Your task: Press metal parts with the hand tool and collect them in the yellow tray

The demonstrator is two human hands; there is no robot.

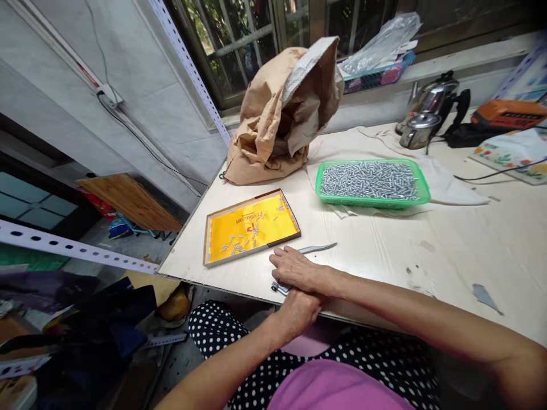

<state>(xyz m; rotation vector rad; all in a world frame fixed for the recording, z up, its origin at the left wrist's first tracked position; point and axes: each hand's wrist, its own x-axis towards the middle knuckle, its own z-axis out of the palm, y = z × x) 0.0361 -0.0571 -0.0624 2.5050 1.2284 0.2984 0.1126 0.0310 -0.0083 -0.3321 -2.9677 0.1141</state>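
Note:
My right hand lies near the table's front edge, its fingers curled downward over part of a grey metal tool. A curved, tapering arm of the tool sticks out beyond the knuckles, and a short metal end shows below the fingers; its kind is unclear. Just below, my left hand is at the table edge, partly covered by the right wrist, its fingers hidden. Farther left, a shallow cardboard tray with a yellow bottom holds scattered small metal pins. A green plastic tray is heaped with similar silvery pieces.
A large open brown paper sack stands at the back, against the window side. Back right are a metal kettle, a small metal pot and an orange-black tool. A grey scrap lies right. A wooden board leans beyond the left edge.

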